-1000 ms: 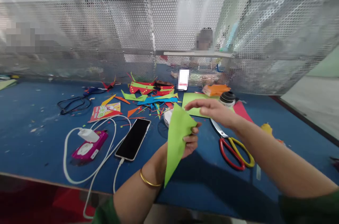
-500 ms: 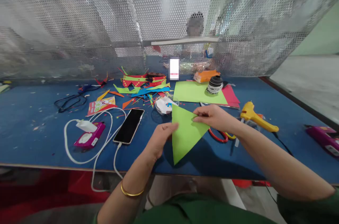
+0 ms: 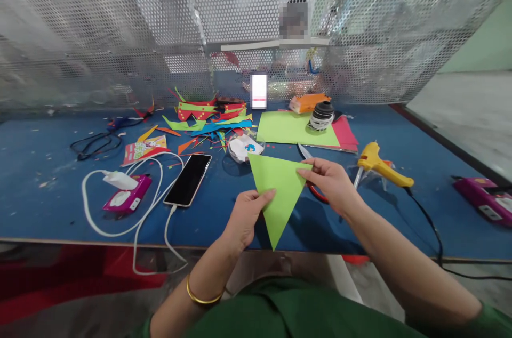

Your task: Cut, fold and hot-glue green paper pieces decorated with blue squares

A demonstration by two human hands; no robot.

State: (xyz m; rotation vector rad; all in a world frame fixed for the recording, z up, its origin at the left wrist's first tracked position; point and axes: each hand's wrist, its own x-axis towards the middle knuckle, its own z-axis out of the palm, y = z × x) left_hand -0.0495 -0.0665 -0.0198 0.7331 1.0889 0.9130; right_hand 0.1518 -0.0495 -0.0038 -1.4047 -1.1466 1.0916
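A lime-green paper triangle is held up over the near edge of the blue table, one point hanging down. My left hand pinches its left side, thumb on the face toward me. At the upper right corner, my right hand grips the paper between thumb and fingers. Behind that hand lie scissors, their red handle partly hidden. A clear round bowl with white paper and small blue pieces stands just beyond the triangle.
Green sheets lie at the back beneath a dark-and-white roll. Right of my hands rests a yellow glue gun. On the left are a phone, a purple power strip, a white cable and colourful paper scraps. A perforated screen closes off the back.
The paper triangle has turned clockwise, so its right corner has risen and its top edge lies nearly level. Both hands keep hold of it. The camera view has shifted slightly.
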